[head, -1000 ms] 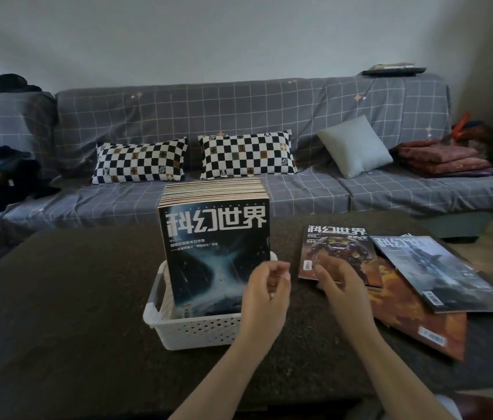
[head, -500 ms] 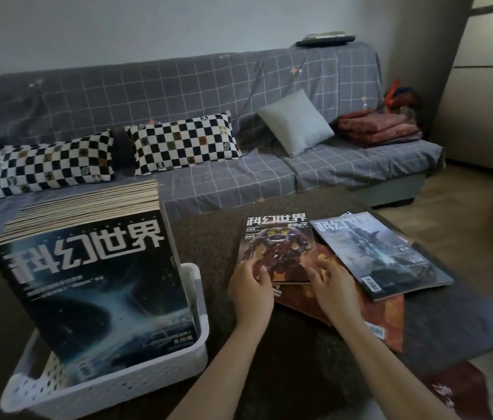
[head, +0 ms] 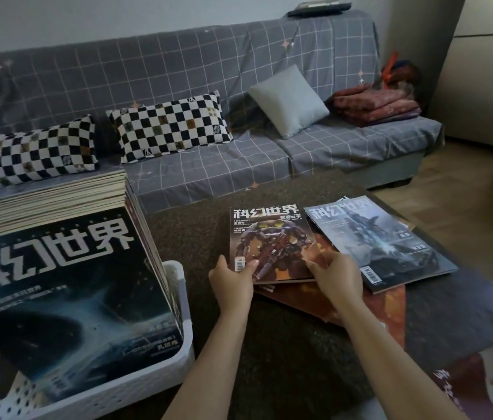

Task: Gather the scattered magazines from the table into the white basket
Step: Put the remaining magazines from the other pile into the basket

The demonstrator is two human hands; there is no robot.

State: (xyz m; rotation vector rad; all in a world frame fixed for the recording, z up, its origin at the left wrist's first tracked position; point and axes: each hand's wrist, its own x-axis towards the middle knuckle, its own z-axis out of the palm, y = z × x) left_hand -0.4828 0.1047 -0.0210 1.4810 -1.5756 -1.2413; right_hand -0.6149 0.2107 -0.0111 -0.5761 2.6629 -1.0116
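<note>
Both hands pinch the near corners of the robot-cover magazine (head: 272, 242), left hand (head: 233, 283) and right hand (head: 339, 278), at three o'clock from the white basket (head: 160, 386) on the table (head: 199, 237).

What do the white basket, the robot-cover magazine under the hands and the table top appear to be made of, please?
White basket: most likely moulded plastic, matt, judging by the regular perforated walls and thick rounded rim. Robot-cover magazine: paper with a coated, slightly glossy printed cover; it bends a little at the held edge. Table top: a dark, speckled, dull surface, perhaps stone or a textured covering; the look leaves that open.
</note>
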